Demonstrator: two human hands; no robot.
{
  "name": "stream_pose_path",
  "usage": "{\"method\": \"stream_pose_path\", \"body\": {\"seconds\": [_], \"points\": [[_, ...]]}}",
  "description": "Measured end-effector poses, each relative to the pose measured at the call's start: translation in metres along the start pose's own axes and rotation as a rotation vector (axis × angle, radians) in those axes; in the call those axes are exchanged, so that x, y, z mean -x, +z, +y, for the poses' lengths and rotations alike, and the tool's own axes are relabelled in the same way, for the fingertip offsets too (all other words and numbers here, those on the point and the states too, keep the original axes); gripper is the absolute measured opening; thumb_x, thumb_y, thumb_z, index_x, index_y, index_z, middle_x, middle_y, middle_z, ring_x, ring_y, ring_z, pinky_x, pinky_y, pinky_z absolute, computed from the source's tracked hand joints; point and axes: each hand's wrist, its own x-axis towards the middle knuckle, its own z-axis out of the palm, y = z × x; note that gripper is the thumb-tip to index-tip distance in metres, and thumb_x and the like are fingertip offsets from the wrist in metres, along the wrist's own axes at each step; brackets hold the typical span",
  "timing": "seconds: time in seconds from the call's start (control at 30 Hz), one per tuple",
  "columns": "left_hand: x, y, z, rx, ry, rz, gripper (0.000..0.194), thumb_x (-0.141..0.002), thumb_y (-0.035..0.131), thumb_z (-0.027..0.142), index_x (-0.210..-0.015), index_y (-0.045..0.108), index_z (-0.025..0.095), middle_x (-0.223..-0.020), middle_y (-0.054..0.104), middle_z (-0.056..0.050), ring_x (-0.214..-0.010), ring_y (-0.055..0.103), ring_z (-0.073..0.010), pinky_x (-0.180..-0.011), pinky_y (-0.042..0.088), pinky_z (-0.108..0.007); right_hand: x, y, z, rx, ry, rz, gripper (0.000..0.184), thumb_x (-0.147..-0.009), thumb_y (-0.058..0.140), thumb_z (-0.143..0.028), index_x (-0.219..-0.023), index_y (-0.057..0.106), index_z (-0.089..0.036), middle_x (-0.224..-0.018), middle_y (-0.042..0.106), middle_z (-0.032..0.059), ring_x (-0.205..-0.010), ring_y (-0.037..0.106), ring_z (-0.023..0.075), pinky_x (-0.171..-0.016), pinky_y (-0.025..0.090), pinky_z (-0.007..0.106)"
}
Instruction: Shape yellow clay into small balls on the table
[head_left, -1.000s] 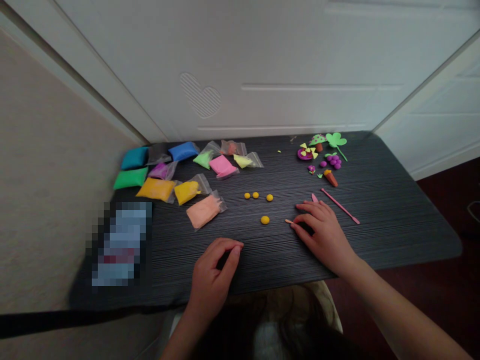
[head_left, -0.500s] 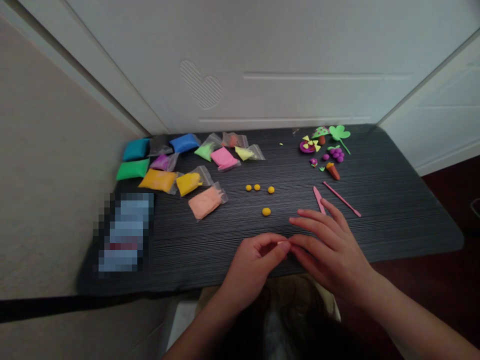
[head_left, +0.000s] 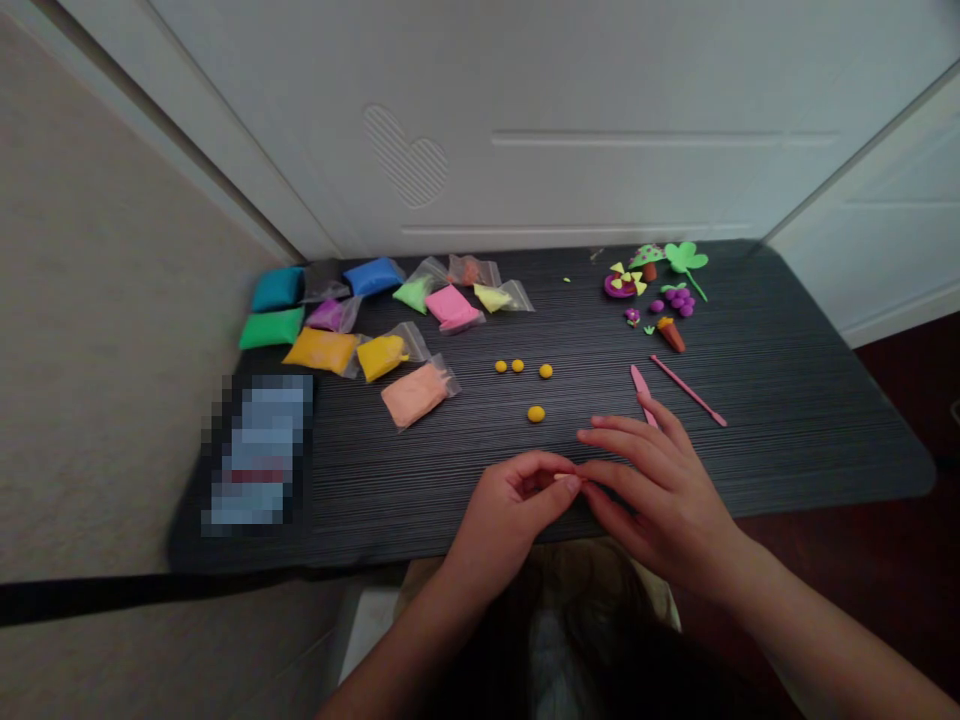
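Thumb and forefinger of my left hand pinch a small pale peach piece of clay, mostly hidden by the fingers. My right hand meets it there, its thumb and forefinger closed at the piece's right end while the other fingers are spread. Just beyond the hands lies a yellow clay ball, with smaller yellow balls farther back. A pink clay knife rests partly behind my right fingers, and a thin pink modelling tool lies to its right.
Bags of coloured clay, among them a peach one and an orange one, cover the table's left. A blurred-out phone-like object lies at the left edge. Small clay models, including a green clover and a carrot-like cone, stand back right.
The view has shifted slightly, so the table sits a little higher. Both hands stay together at nearly the same place, and slightly more of the pale piece shows.
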Motion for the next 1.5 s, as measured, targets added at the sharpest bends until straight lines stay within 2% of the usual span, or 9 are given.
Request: {"method": "stream_pose_path", "body": {"seconds": [0.13,0.27,0.47,0.7,1.0,1.33,1.5], "points": [[-0.002,0.001,-0.005,0.093,-0.031,0.007,0.016,-0.074,0.062,0.030,-0.081,0.062,0.016,-0.063,0.057,0.004,-0.054,0.042,-0.0051,-0.050,0.032,-0.019,0.000,0.002,0.000,0.013,0.002,-0.001,0.018,-0.074,0.059,-0.016,-0.092,0.061,-0.020,-0.108,0.063,0.0022,-0.107,0.052,0.0201,-0.105,0.024,0.053],[-0.003,0.001,-0.008,0.129,-0.042,0.006,0.018,-0.074,0.062,0.032,-0.079,0.060,0.015,-0.063,0.055,0.004,-0.052,0.040,-0.0048,-0.047,0.028,-0.019,-0.001,0.005,0.001,0.012,-0.005,-0.002,0.022,-0.075,0.058,-0.017,-0.096,0.060,-0.021,-0.109,0.062,0.0019,-0.107,0.052,0.0197,-0.104,0.025,0.053],[-0.003,0.001,-0.011,0.155,-0.050,0.001,0.017,-0.074,0.061,0.031,-0.079,0.059,0.015,-0.061,0.053,0.003,-0.049,0.038,-0.0042,-0.045,0.026,-0.019,0.000,0.011,0.002,-0.022,-0.021,0.020,0.019,-0.074,0.059,-0.017,-0.093,0.060,-0.020,-0.104,0.065,0.0012,-0.104,0.054,0.0190,-0.103,0.027,0.052],[-0.003,-0.002,-0.014,0.264,-0.093,-0.025,0.015,-0.073,0.062,0.029,-0.078,0.061,0.015,-0.060,0.053,0.002,-0.050,0.040,-0.0042,-0.044,0.026,-0.017,0.000,0.017,0.000,-0.074,0.000,0.076,0.020,-0.072,0.061,-0.014,-0.091,0.059,-0.019,-0.097,0.066,0.0021,-0.099,0.056,0.0185,-0.102,0.029,0.051],[-0.001,-0.003,-0.013,0.309,-0.103,-0.044,0.014,-0.074,0.062,0.027,-0.080,0.062,0.015,-0.062,0.053,0.001,-0.051,0.041,-0.0038,-0.044,0.027,-0.017,-0.001,0.014,-0.001,-0.091,0.004,0.097,0.021,-0.071,0.063,-0.014,-0.091,0.060,-0.020,-0.097,0.066,0.0027,-0.098,0.057,0.0187,-0.101,0.030,0.051],[0.004,-0.002,-0.007,0.329,-0.061,0.027,0.012,-0.073,0.063,0.027,-0.079,0.063,0.016,-0.064,0.054,0.002,-0.055,0.043,-0.0056,-0.046,0.027,-0.017,0.000,0.014,-0.005,-0.132,0.093,0.180,0.024,-0.071,0.063,-0.015,-0.094,0.060,-0.021,-0.096,0.066,0.0039,-0.094,0.059,0.0188,-0.099,0.034,0.049],[0.007,-0.001,-0.007,0.258,-0.019,0.057,0.012,-0.073,0.062,0.028,-0.079,0.062,0.017,-0.064,0.053,0.003,-0.053,0.040,-0.0049,-0.046,0.028,-0.018,0.000,0.011,-0.007,-0.132,0.084,0.169,0.025,-0.069,0.065,-0.014,-0.093,0.061,-0.020,-0.096,0.065,0.0045,-0.095,0.058,0.0192,-0.100,0.033,0.050]]}}
